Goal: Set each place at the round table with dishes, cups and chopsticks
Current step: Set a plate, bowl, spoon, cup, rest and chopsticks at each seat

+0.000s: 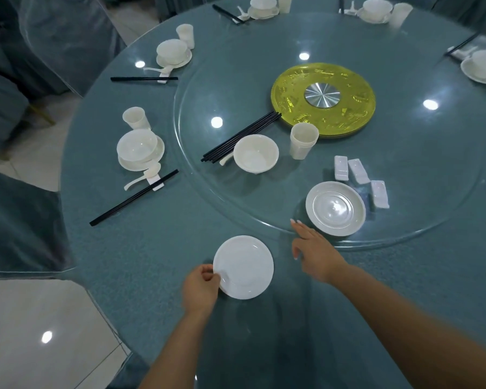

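A white plate (243,266) is pinched at its left rim by the left hand (201,287), thumb on top and fingers curled beneath; it lies low over the teal counter (157,248), and whether it already rests there cannot be told. This grip is narrow and sits at one edge only, so the far side of the plate could dip or slide on the glossy surface if it is let go unevenly. To the right of that grip, the right hand (314,252) is spread flat with straight fingers, holding nothing, its fingertips at the rim of the glass turntable (197,175). Just beyond those fingertips a stack of plates (335,209) sits near the turntable edge. A push from the hand could turn the glass and carry the stack away, or nudge it over the lip. Further beyond the right hand lie three chopstick rests (359,175), a bowl (256,153), a stack of cups (303,140) and loose chopsticks (240,137), which might roll if the glass is jolted. Beyond the left grip, finished places are seen round the counter
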### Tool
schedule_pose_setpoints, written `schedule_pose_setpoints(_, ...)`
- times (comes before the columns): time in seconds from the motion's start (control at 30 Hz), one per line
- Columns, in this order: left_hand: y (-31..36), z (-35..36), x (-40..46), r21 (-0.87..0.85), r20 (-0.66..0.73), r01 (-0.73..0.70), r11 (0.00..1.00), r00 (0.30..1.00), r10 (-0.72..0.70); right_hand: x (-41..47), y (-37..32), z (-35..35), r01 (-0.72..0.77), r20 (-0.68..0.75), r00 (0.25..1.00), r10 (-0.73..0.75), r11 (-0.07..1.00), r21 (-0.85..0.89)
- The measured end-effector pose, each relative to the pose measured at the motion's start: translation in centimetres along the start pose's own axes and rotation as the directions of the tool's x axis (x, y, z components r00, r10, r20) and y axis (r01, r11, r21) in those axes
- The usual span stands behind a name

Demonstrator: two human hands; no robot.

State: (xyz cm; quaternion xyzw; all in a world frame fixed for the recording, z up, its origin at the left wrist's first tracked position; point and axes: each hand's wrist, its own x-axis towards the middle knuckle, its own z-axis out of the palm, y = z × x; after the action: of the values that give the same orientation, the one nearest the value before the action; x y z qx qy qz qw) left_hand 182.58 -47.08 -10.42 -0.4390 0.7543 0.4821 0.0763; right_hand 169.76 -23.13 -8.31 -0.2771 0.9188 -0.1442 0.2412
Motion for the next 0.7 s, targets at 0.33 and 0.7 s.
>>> schedule_pose_setpoints(0.33, -0.1, 0.8, 0.0, 0.086, 0.037, -0.079, 0.993, 0.996, 0.076, -1.7, 1.2, 0.1, -0.035, -0.045, 0.998, 0.038, 0.998, 0.058)
schedule_pose_setpoints(0.7, 4.5, 0.7, 2.0, 0.238, 0.070, -0.261, 0.935, 0.965, 0.252, 0.1, 0.8, -3.3, -0.190, -0.047, 0.978, 0.205, 0.956, 0.224)
